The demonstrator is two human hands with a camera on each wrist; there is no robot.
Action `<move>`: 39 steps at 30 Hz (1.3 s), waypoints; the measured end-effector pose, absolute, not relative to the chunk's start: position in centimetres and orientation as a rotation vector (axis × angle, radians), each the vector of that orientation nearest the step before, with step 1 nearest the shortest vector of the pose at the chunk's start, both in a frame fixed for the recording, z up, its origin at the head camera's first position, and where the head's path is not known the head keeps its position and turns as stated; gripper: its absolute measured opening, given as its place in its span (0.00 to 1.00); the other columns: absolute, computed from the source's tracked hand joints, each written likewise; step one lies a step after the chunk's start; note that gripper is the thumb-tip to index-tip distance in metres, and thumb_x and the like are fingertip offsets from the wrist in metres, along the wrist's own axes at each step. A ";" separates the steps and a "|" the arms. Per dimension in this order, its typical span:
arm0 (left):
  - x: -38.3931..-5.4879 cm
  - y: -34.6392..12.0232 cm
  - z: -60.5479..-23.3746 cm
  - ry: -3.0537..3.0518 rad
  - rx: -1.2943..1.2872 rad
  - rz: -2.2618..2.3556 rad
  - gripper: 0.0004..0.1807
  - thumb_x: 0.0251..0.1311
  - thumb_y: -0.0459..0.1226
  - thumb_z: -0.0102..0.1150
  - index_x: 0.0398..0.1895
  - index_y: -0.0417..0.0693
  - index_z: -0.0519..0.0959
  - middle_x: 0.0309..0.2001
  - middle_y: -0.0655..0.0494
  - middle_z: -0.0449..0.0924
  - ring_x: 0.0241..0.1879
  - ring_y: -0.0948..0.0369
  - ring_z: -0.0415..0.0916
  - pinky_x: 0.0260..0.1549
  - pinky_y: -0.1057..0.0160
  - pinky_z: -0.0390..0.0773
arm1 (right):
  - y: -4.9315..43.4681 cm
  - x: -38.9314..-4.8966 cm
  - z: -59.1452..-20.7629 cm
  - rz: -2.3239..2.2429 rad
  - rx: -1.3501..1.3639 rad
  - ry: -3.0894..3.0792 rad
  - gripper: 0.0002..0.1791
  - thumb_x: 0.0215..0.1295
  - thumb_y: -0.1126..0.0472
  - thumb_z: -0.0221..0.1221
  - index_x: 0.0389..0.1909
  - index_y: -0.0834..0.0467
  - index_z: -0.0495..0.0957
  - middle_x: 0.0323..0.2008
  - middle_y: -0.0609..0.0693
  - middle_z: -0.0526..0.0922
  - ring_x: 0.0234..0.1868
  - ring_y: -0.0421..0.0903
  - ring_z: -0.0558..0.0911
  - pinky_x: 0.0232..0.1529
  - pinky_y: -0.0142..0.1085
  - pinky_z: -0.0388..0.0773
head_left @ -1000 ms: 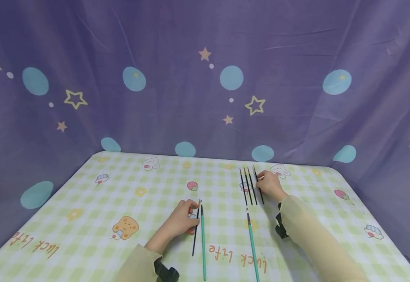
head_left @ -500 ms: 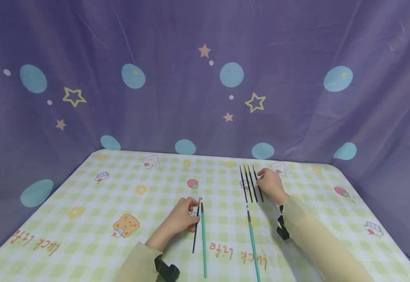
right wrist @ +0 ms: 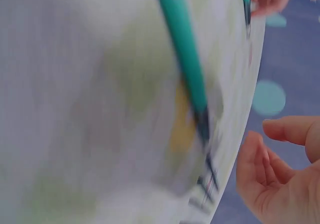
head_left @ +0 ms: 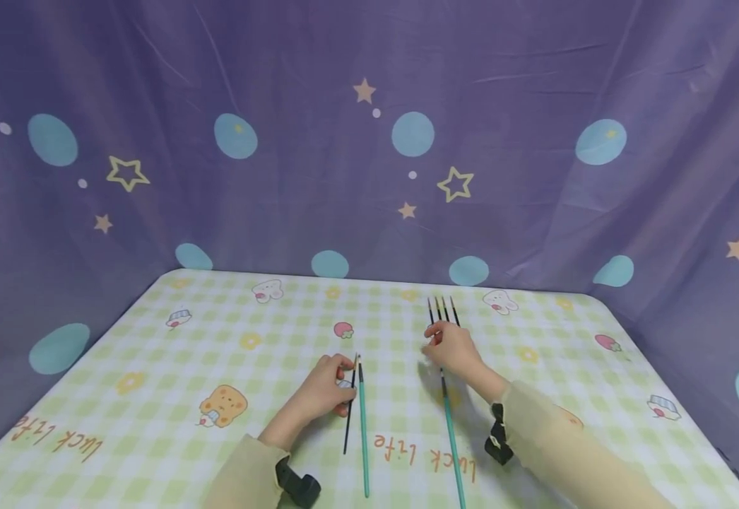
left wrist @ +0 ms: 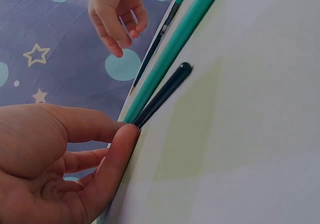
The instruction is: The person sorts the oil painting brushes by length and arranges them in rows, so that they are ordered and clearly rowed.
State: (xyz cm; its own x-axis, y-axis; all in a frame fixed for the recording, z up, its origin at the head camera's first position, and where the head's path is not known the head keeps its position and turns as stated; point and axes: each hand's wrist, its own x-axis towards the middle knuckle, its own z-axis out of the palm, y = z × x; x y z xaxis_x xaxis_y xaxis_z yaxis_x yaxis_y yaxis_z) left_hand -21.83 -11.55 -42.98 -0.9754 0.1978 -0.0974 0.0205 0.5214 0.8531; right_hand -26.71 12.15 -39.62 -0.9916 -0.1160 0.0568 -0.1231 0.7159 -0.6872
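Note:
Between the thumb and index finger of my left hand (head_left: 321,390) is a thin dark-handled paintbrush (left wrist: 162,97), pinched near the tablecloth. Just right of it lies a teal paintbrush (head_left: 364,438), parallel and almost touching. My right hand (head_left: 461,353) hovers over a row of several thin black paintbrushes (head_left: 455,313) at the right, covering their lower parts. In the right wrist view, the thumb and fingers of that hand (right wrist: 275,174) are apart with nothing between them. A second teal paintbrush (head_left: 451,438) lies below the right hand, its bristles toward the row.
A green-and-white checked tablecloth (head_left: 280,459) with printed cartoons and lettering covers the table. Behind the far edge hangs a purple curtain (head_left: 293,205) with stars and blue ovals. Each wrist carries a black strap device (head_left: 499,438).
My right hand has left the rightmost black paintbrush and moved left and toward me over the row. The left hand stays with its dark paintbrush. The head view has shifted slightly.

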 end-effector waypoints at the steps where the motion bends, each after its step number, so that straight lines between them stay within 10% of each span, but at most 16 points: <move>1: -21.9 -11.6 -43.0 2.576 0.186 1.442 0.22 0.48 0.27 0.56 0.49 0.35 0.67 0.34 0.47 0.59 0.14 0.62 0.69 0.14 0.65 0.80 | 11.6 -26.2 -39.6 1.184 0.212 -2.912 0.13 0.50 0.66 0.61 0.39 0.64 0.76 0.23 0.49 0.77 0.18 0.41 0.76 0.19 0.30 0.73; 39: -21.7 -11.6 -42.8 2.585 0.220 1.469 0.20 0.48 0.26 0.58 0.46 0.35 0.68 0.33 0.47 0.59 0.14 0.62 0.68 0.13 0.65 0.79 | 2.7 -20.3 -40.4 1.197 0.301 -3.143 0.21 0.38 0.68 0.68 0.31 0.61 0.66 0.20 0.51 0.72 0.12 0.41 0.75 0.15 0.30 0.73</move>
